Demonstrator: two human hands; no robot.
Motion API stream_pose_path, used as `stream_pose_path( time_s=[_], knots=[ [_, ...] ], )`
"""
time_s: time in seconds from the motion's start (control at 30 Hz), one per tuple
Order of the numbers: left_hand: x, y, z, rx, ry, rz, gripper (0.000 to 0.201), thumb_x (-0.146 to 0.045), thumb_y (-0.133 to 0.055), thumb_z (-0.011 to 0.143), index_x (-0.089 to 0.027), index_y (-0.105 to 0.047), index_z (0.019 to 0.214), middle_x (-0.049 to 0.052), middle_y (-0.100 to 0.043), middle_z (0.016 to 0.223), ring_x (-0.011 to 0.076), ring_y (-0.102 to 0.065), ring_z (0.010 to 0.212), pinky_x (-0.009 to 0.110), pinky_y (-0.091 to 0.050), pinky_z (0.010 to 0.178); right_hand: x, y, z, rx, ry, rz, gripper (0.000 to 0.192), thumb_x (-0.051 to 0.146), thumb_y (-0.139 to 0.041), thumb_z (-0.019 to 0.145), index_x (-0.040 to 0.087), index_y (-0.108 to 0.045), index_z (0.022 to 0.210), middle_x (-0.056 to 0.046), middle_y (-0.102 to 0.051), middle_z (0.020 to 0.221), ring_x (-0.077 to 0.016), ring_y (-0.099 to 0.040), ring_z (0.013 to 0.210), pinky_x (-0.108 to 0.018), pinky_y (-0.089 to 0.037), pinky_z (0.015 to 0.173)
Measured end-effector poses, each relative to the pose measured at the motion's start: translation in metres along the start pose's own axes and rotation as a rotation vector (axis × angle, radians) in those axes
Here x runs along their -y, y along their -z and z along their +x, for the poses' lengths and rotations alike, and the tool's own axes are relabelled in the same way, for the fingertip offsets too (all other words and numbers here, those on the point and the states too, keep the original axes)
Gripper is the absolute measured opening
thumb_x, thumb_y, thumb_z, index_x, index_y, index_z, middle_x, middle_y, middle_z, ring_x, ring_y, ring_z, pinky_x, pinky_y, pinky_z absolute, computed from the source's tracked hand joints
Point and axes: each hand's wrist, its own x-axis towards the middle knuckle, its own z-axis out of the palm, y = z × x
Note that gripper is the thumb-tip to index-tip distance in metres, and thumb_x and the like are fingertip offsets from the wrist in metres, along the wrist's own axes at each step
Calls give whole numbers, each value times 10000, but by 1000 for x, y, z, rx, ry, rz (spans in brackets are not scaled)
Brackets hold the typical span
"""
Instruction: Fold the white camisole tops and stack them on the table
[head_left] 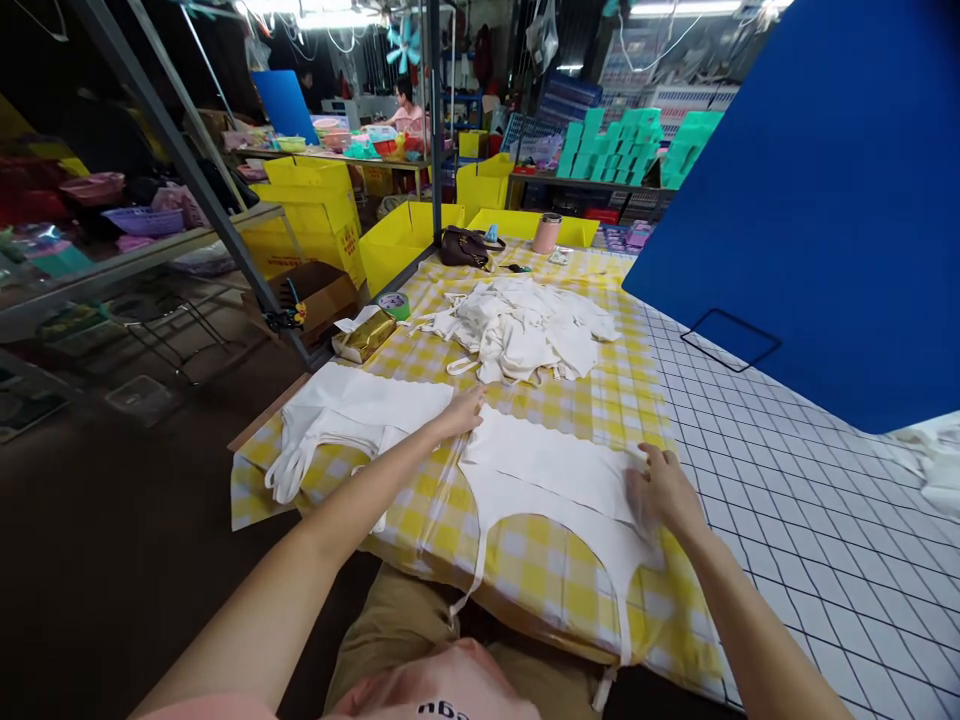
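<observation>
Near the tabletop's front edge lies a white cloth bag (559, 470), straps hanging off. Left hand (459, 412) & right hand (660, 492) rest flat, fingers spread, on its far corners, prob. pinning it smooth. Finished stack (352, 410) sits at left edge.

Head-worn camera, facing forward and down, table (600, 390) probably close

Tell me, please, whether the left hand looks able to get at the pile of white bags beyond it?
Probably yes. The left hand rests on the flat white bag, and only bare checked tablecloth lies between it and the pile of white bags; nothing blocks the way.
</observation>
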Motion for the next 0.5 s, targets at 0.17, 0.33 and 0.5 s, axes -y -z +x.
stream_pose_path(
  time_s=[0.17, 0.33, 0.5],
  knots=[
    [-1, -6, -21, 26, 112, -8, 617, -167, -591, 686, -99, -379, 1262, 52, -603, 843, 215, -578, 812, 301, -448, 735, 5, -4, -27, 99, -257, 21, 527, 531, -362, 794, 139, -489, 1122, -155, -621, 959, -314, -595, 859, -402, -448, 670],
    [-12, -10, -37, 28, 117, -1, 687, -222, -637, 684, -110, -347, 1297, 147, -548, 1117, 269, -546, 993, 350, -428, 843, 2, -14, -46, -13, -170, 82, 561, 560, -418, 757, 159, -448, 1148, -134, -580, 994, -285, -584, 871, -376, -454, 663],
    [-8, -13, -67, 115, 33, 0, 839, -246, -688, 645, -174, -271, 1369, 155, -404, 1265, 277, -505, 1077, 361, -421, 903, -15, -17, -65, 39, 26, 138, 494, 500, -493, 708, 212, -488, 1110, -82, -512, 999, -220, -573, 772, -352, -473, 649]
  ],
)
